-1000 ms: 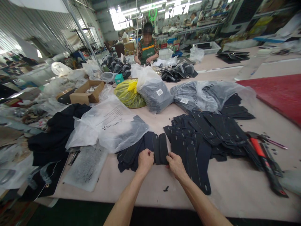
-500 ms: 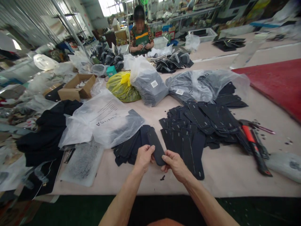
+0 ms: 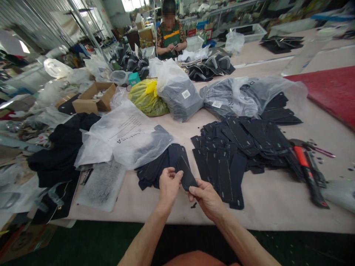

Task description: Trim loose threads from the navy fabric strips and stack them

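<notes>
My left hand [image 3: 169, 188] is closed, with the thumb against the left edge of a dark fabric panel [image 3: 186, 175]. My right hand [image 3: 206, 197] pinches the near right corner of the same panel between thumb and fingers. The panel is long and narrow with rounded corners, and it tilts upward away from me. Just behind it, a small stack of navy panels [image 3: 155, 168] lies partly beneath a clear printed plastic bag [image 3: 133, 135]. To the right spreads a larger pile of similar panels [image 3: 244, 142], several with a light line down the middle and small slots.
A hammer [image 3: 307, 173] with a red and black handle lies at the right. At left is a pale cutting block [image 3: 102, 184]. Filled bags [image 3: 180, 92], a yellow bag [image 3: 148, 98] and a cardboard box [image 3: 95, 98] stand behind. A person [image 3: 170, 35] works across the table.
The panel has turned in my hands and now shows a different face, with a pale line and a small slot. The camera view has shifted slightly.
</notes>
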### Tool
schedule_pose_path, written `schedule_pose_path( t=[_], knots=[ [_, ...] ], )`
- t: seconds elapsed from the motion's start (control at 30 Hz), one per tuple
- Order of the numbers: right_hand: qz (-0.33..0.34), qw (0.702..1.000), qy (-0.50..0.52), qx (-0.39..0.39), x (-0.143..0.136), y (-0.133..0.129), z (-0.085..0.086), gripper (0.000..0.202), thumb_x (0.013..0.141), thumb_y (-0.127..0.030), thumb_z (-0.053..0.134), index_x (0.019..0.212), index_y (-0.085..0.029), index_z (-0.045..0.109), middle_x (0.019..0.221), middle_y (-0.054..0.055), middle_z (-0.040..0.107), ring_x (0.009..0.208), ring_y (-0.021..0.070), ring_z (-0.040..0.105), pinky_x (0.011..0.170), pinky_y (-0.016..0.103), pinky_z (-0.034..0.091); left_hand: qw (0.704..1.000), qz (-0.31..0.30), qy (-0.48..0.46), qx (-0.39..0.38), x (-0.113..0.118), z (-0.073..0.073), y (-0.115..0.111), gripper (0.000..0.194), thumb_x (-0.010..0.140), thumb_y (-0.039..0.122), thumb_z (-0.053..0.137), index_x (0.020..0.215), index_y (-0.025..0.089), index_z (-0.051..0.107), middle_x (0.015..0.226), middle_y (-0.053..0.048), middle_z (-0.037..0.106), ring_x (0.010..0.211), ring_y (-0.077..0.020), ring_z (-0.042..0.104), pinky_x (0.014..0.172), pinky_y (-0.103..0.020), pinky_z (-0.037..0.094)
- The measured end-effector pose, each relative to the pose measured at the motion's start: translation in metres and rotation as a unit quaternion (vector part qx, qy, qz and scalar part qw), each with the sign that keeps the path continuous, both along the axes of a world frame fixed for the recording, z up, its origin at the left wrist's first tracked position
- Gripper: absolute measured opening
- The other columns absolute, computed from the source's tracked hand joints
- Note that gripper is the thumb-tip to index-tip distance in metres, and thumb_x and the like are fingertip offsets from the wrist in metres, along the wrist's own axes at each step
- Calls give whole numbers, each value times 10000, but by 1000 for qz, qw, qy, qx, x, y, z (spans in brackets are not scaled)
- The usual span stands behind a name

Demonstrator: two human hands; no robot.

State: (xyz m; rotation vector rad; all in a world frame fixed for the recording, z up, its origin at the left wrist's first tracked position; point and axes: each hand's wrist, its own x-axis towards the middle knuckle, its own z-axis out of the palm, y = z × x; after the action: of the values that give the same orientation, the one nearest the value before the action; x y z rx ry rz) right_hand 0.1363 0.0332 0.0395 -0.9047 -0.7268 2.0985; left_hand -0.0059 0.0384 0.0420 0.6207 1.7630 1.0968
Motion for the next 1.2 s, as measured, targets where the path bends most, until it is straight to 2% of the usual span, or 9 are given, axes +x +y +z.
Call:
schedule_pose_path(
  t=[0.07,0.17,0.33,0.57,0.73,0.87,1.0,1.1,1.2],
  knots=[
    [0,999,-34,26,-1,-1,-3,155,721,-280,710,779,-139,680,682,7,636,519,87,497,547,223,386,984,-23,162,70,-3,5,-6,208,772,297,674,904,150,608,756,-30,618,660,-133,595,578,-234,472],
    [-1,994,-84,66,0,-2,-6,166,755,-304,684,794,-144,672,614,-6,627,518,105,506,574,243,392,921,-132,305,200,-6,17,-17,90,857,185,555,804,173,626,840,-42,612,806,-153,593,731,-274,486],
    [11,980,-159,123,4,0,-5,147,792,-302,651,814,-159,677,558,-24,616,546,124,524,614,259,403,857,-284,347,253,-10,30,-30,168,901,143,490,967,163,642,953,-79,634,907,-178,608,833,-320,502],
    [36,965,-203,163,8,2,-3,135,771,-290,636,722,-169,666,567,-22,609,569,136,529,605,265,401,831,-334,354,270,-13,26,-33,200,904,123,473,1018,140,636,981,-93,661,899,-166,633,842,-299,529],
    [36,972,-182,147,8,1,-7,129,765,-285,637,716,-169,663,562,-21,599,574,136,524,617,265,405,822,-288,414,264,0,15,-38,201,891,112,420,872,146,617,828,-83,634,801,-181,618,745,-304,522],
    [15,991,-104,82,12,-4,-8,126,724,-276,679,738,-151,683,597,-4,620,528,112,498,571,253,388,863,-141,450,180,-18,7,-22,208,875,163,416,779,166,600,749,-75,626,736,-196,620,701,-324,511],
    [16,999,-37,37,25,-9,-7,186,689,-307,744,756,-139,697,647,19,639,498,97,478,527,247,371,954,22,289,80,-67,0,-8,170,819,225,463,849,156,615,788,-70,688,708,-188,674,640,-302,539],
    [13,998,-41,47,39,-9,-7,207,696,-327,767,747,-138,700,650,27,638,514,102,481,555,259,383,976,43,190,93,-90,-5,-13,229,727,184,460,875,139,628,856,-79,707,772,-187,690,645,-284,549],
    [-34,996,-64,49,56,-5,-13,218,699,-335,785,773,-146,705,638,21,625,541,115,488,589,271,393,978,24,195,74,-92,-12,-24,208,666,174,437,726,153,635,730,-51,683,696,-168,656,619,-255,514]
  ],
)
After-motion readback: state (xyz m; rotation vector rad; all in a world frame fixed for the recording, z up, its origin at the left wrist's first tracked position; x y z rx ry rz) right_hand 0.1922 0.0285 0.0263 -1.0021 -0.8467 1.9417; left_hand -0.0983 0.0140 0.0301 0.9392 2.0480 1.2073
